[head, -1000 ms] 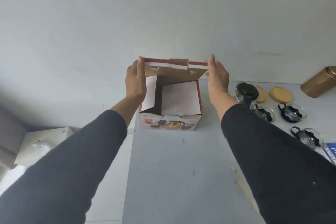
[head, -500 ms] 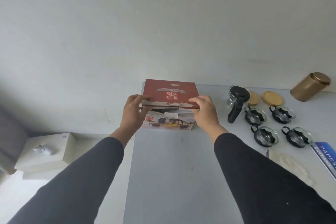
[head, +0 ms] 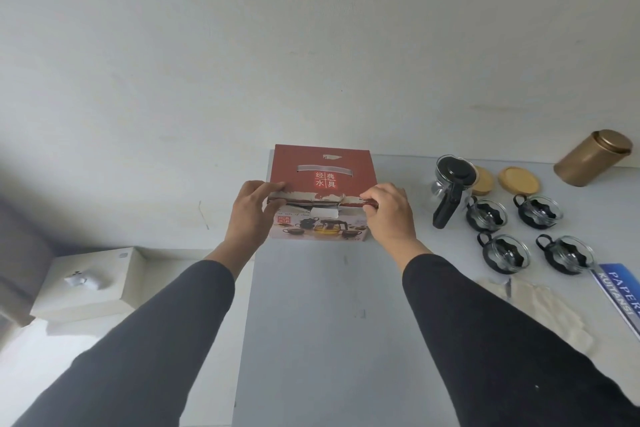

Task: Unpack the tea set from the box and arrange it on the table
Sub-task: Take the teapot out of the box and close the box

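Gripping the box (head: 322, 180) lid's front edge, left hand (head: 250, 215) and right hand (head: 388, 215) pinch it; teapot (head: 450, 187), four cups (head: 486, 217), gold tin (head: 594, 158) stand right on the bench (head: 329, 322).

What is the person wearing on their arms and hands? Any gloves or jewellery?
Both arms are in long, plain dark grey sleeves that end at the wrists. The left hand and right hand are bare: no gloves, and no rings, watch or bracelet show from this view.
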